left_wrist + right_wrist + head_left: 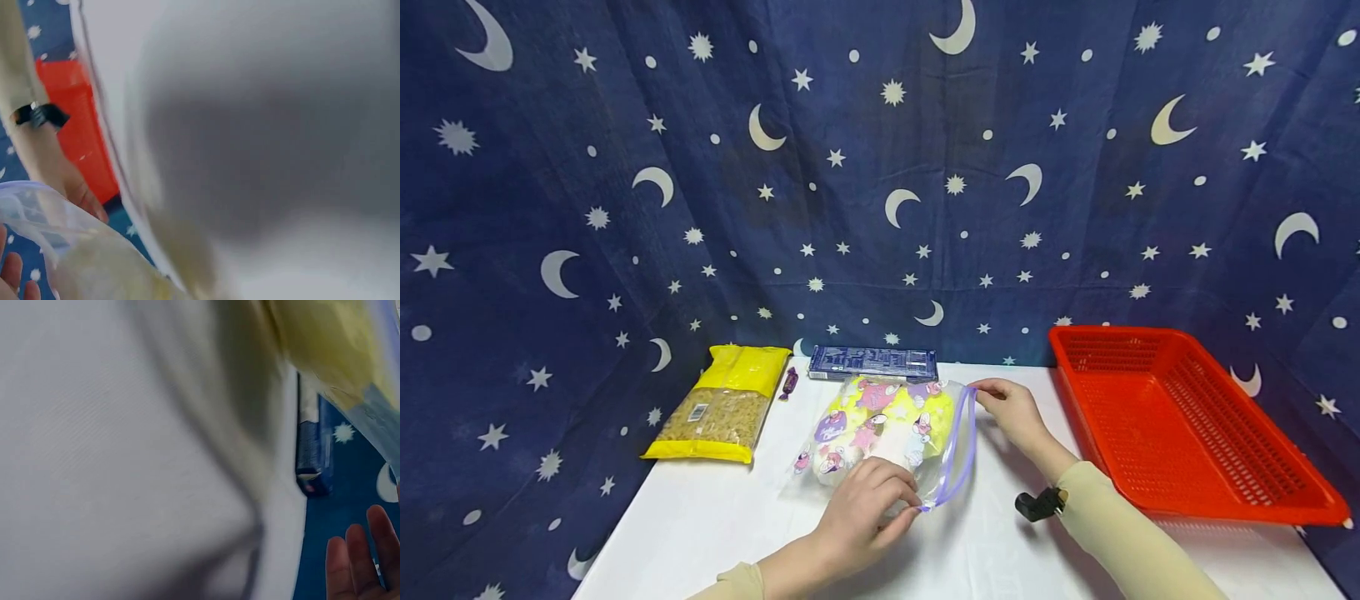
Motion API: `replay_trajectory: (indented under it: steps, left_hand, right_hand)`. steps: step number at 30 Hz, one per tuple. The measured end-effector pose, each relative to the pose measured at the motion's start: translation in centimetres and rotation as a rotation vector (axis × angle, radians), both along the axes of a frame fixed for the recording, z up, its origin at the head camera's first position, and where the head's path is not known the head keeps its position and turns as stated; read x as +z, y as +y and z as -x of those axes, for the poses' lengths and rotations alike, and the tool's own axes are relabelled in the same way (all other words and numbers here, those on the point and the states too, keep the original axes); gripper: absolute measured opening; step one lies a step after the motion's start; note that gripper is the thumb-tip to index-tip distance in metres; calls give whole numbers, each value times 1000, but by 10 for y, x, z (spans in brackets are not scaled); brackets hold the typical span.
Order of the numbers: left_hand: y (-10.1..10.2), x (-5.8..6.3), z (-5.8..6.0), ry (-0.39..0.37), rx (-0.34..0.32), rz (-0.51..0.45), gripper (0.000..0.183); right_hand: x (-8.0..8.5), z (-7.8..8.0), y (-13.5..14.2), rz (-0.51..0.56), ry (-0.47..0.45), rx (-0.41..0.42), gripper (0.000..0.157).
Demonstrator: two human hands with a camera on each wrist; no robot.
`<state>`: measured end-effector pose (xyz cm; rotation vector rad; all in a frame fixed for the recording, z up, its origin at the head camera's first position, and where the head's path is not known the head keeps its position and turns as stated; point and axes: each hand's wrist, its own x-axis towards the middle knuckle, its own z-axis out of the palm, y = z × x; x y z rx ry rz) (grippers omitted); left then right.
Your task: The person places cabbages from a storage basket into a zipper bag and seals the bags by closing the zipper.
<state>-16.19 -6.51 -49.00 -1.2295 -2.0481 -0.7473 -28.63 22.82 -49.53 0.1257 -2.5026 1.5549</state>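
Note:
A clear zip bag (880,429) printed with pink and purple cartoon figures lies on the white table, its purple-edged mouth facing right. Something yellow and white shows through the plastic; its kind cannot be told. My left hand (865,504) pinches the near corner of the mouth. At the far corner, my right hand (1015,412) pinches the purple edge between thumb and finger. The left wrist view catches the translucent bag (100,262) with left fingertips (12,272) beside it. In the right wrist view, right fingers (356,556) extend below the bag (325,344).
A red plastic basket (1165,442) stands at the right, beside the right forearm. On the left lies a yellow see-through pack (715,408) of tan pieces. A purple-wrapped candy (789,383) and a flat dark blue box (872,362) lie along the back, before the starry curtain.

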Motion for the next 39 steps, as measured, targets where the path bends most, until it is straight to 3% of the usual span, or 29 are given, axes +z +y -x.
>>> replay_trajectory:
  steps: [6,13,22,29,39]
  left_hand:
    - [-19,23,3,-130,16,-223,4]
    - [-37,48,5,-320,56,-467,9]
    - [-53,75,20,-485,104,-751,6]
    - [-57,84,37,-640,152,-880,15]
    - [-55,87,58,-772,96,-981,14]
  right_hand:
    - [23,1,-5,19,56,2,20]
    - [59,-4,-6,-59,100,-4,23]
    - [101,-15,7,-51,111,60,33]
    - [122,-27,10,34,113,94,38]
    - [141,-51,14,141,97,129,33]
